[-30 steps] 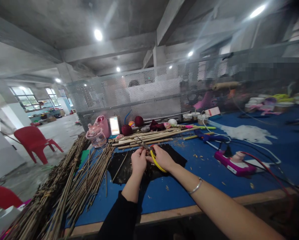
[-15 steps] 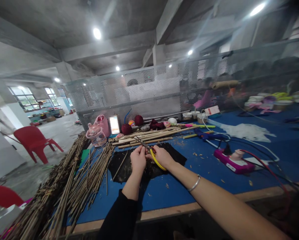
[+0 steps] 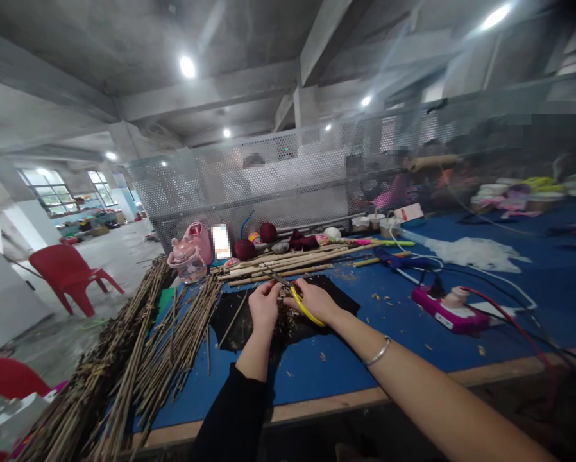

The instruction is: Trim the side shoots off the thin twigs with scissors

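Note:
My right hand [image 3: 315,301] is closed around a pair of scissors with yellow handles [image 3: 303,309]. Their blades [image 3: 277,276] point away to the upper left, close above the fingers of my left hand [image 3: 263,305]. The left fingers are pinched together; whatever they hold is too small or hidden to name. Both hands are over a black cloth [image 3: 338,300] scattered with small plant bits. One thin stick [image 3: 233,319] lies on the cloth, left of my left hand. A heap of thin dry sticks [image 3: 185,346] spreads farther left on the blue table.
Thick bundled twigs [image 3: 100,366] run along the table's left edge. Behind the cloth lie pale rods [image 3: 288,262], dark red yarn balls [image 3: 244,249] and a pink clear jug [image 3: 188,264]. A purple power strip [image 3: 449,311] with cables sits right, near a plastic bag [image 3: 480,255].
My hands have drawn slightly apart, and more of the plant bits shows between them. The scissors remain in my right hand.

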The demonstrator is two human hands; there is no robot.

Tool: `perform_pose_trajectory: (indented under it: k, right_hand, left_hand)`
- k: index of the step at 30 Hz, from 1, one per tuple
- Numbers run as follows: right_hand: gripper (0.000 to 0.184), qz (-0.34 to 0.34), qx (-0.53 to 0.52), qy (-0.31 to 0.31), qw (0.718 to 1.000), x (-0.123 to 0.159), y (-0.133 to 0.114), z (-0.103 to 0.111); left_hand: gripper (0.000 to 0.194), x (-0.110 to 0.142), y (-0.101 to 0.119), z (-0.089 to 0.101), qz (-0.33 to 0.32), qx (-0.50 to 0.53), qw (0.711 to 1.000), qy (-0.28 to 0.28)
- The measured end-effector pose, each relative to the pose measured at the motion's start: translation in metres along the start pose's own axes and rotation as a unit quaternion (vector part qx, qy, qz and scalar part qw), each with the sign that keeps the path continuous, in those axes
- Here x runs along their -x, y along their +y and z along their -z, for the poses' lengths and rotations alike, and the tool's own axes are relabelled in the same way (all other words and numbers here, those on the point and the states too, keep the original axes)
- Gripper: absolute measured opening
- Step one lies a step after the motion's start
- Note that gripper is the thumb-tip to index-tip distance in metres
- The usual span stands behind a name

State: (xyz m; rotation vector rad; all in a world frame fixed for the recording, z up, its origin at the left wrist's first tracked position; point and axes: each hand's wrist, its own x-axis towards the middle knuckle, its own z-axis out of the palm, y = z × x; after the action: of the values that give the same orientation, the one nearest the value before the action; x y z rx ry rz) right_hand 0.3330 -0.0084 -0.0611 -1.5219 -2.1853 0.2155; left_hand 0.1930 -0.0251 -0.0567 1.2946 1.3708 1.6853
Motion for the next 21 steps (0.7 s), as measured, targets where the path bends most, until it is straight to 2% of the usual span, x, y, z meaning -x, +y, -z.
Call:
perform_pose_trajectory:
  k: [3,5,8,12,15,21]
  right_hand:
    - [0.044,-0.007,-0.015,-0.001,1.0,-0.001,0.001,0.001]
    - [0.042,-0.009,-0.023,0.006,1.0,-0.002,0.003,0.0]
    - [0.039,-0.004,-0.035,0.018,0.999,-0.002,0.004,0.0]
    - [0.039,-0.006,-0.038,0.016,0.999,0.0,0.001,0.001]
    - [0.04,-0.014,-0.04,0.019,0.999,0.002,-0.003,0.003]
    - [0.046,0.033,-0.05,0.057,0.997,0.001,-0.001,0.0]
  left_hand:
    - [0.026,-0.001,-0.002,-0.001,-0.004,0.019,1.0,-0.02]
    - [0.029,-0.001,-0.005,-0.003,0.006,0.071,0.997,-0.042]
    - [0.035,-0.002,-0.01,-0.006,0.056,0.157,0.983,-0.074]
    - [0.036,0.0,-0.01,-0.008,0.113,0.194,0.972,-0.066]
    - [0.036,0.002,-0.008,-0.007,0.11,0.205,0.97,-0.071]
    - [0.032,0.003,-0.007,-0.008,0.092,0.187,0.974,-0.085]
